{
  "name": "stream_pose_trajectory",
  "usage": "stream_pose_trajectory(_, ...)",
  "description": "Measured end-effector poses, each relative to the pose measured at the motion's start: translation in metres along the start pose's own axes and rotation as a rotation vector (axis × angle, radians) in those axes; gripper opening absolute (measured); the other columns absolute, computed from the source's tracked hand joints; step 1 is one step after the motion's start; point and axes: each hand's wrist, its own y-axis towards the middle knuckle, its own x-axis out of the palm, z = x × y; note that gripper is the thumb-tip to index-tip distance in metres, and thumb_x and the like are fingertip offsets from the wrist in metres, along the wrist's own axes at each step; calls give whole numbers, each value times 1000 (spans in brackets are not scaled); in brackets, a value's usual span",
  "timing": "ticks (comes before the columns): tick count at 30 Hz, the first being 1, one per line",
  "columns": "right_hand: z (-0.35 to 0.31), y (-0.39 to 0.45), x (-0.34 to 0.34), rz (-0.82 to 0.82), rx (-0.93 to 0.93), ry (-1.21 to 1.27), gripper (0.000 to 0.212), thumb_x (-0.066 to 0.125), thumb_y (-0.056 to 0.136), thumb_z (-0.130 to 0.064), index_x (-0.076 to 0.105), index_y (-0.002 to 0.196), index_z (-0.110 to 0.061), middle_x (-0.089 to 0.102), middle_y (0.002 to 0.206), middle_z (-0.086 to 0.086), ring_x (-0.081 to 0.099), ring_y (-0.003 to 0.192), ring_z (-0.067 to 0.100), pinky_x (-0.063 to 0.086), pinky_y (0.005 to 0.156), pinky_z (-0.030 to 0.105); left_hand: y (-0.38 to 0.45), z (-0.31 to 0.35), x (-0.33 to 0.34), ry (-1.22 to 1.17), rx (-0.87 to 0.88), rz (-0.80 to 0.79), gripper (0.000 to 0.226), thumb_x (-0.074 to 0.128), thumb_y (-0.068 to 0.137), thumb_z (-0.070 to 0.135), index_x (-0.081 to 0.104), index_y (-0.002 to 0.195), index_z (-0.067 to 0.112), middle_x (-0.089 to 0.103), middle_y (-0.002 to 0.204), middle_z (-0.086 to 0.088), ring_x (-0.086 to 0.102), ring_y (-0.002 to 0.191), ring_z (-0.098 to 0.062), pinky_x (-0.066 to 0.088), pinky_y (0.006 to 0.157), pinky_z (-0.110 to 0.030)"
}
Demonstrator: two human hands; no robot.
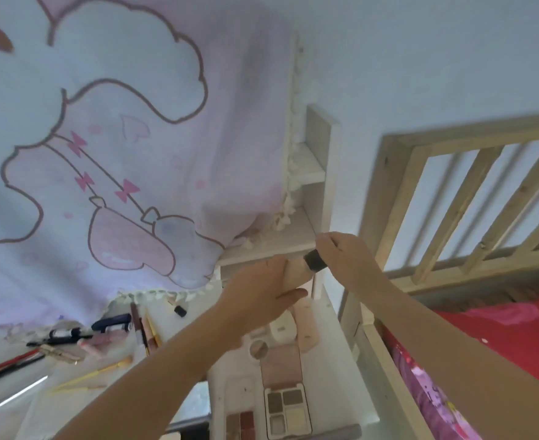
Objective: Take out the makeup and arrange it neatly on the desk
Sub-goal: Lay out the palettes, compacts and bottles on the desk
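My left hand (258, 300) gripped the tube (296, 271); my right hand (341, 258) pinched its cap (314, 261). Twisting it loose risked spilling onto the palettes (287, 404) below.

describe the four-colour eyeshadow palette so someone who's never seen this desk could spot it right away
Start at the white desk beside the red bedding and follow the row of makeup laid along it to the near end. The four-pan palette lies just beyond the pinkish blush compact. Unlike the reddish palette beside it, it has a white frame around four square pans in grey, brown and cream.
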Motion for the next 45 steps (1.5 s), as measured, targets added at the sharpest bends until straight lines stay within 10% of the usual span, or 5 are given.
stream_pose_trajectory(14, -50, 46, -28, -377, -165, -118, 46, 28, 96, -39, 51, 71, -9, 44, 29, -8, 33, 23, 5, 28, 34, 12, 16, -23, -58, 71, 28, 198, 34, 57, 86, 36, 48, 109, 13, 51, 96, -1, 51, 88, -21, 29, 67, -23)
stream_pose_trajectory(31, -25, 56, -13, -424, -302, 201, 44, 66, 79, -12, 47, 98, -47, 55, 98, -19, 60, 82, 2, 48, 66, 10, 26, -48, -44, 90, -37, 305, 34, 57, 86, 34, 52, 114, 15, 57, 109, -2, 42, 103, -18, 26, 75, -21)
stream_pose_trajectory(36, -26, 53, -5, -392, -155, 101, 17, 47, 92, -31, 58, 96, -18, 64, 57, -10, 59, 45, 4, 48, 48, 17, 27, -46, -40, 108, -18, 278, 34, 56, 86, 35, 52, 114, 17, 57, 109, 0, 42, 103, -17, 31, 79, -22)
stream_pose_trajectory(41, -15, 48, -16, -468, -292, 125, 47, 63, 80, -4, 47, 105, -40, 55, 106, -13, 56, 98, 6, 48, 73, 13, 26, -45, -33, 52, -53, 215, 33, 56, 86, 36, 52, 113, 18, 59, 106, 0, 44, 99, -16, 30, 75, -22)
stream_pose_trajectory(45, -12, 44, -10, -441, -164, 45, 6, 47, 92, -30, 52, 90, -33, 61, 75, -13, 58, 53, -1, 42, 49, 14, 24, -40, -23, 20, -36, 193, 36, 58, 84, 35, 53, 115, 17, 60, 106, -2, 46, 101, -19, 32, 75, -23)
